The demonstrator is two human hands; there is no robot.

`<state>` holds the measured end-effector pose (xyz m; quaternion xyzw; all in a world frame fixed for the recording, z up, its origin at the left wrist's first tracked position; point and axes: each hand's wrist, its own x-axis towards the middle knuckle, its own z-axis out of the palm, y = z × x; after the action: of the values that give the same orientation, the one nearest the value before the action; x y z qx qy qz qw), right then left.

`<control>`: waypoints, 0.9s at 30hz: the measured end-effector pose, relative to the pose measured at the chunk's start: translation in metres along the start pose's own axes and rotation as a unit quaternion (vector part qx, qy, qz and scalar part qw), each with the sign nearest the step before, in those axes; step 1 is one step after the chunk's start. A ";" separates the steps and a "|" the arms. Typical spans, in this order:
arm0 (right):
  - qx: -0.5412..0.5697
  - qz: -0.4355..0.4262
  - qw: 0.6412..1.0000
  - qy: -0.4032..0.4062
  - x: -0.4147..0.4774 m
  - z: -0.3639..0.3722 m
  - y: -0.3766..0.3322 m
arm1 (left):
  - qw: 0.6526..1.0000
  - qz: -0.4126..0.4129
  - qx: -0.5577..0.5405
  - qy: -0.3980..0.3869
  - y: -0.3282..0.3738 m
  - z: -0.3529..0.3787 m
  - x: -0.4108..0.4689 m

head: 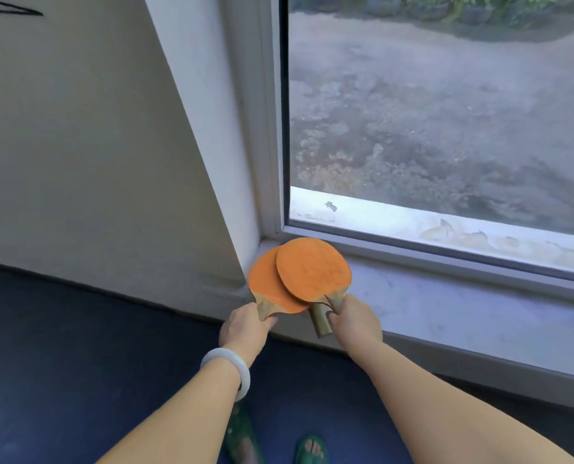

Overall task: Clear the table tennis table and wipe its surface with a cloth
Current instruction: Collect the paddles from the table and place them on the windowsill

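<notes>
Holding orange lower paddle (267,291) by its handle in curled left hand (245,324), upper paddle (312,269) pinched at the neck by right hand (356,321), both overlapped at window sill (446,309) corner; likely to slide floorward if released with handles overhanging the edge.

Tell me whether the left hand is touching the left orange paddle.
Touching. The head view shows the left hand with fingers curled round the handle of the left paddle, no gap between them. The right hand holds the right paddle.

Grey windowsill (446,306) below a window (446,112), white wall (78,145), blue floor (61,363), green sandals (240,423).
</notes>
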<state>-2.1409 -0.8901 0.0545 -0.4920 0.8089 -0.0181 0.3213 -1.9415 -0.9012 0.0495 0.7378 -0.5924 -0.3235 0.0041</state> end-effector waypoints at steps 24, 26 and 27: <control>0.039 -0.019 0.998 -0.054 0.035 0.027 -0.015 | 0.990 0.040 -0.116 -0.071 -0.004 0.010 0.053; 0.052 -0.021 0.998 -0.036 0.034 0.027 -0.013 | 0.990 0.043 -0.118 -0.071 -0.005 0.010 0.053; 0.057 -0.022 0.998 -0.027 0.033 0.027 -0.013 | 0.990 0.044 -0.118 -0.071 -0.006 0.010 0.052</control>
<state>-2.1267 -0.9162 0.0210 -0.4908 0.7866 -0.0573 0.3702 -1.9366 -0.9418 0.0149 0.6807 -0.5805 -0.4425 0.0627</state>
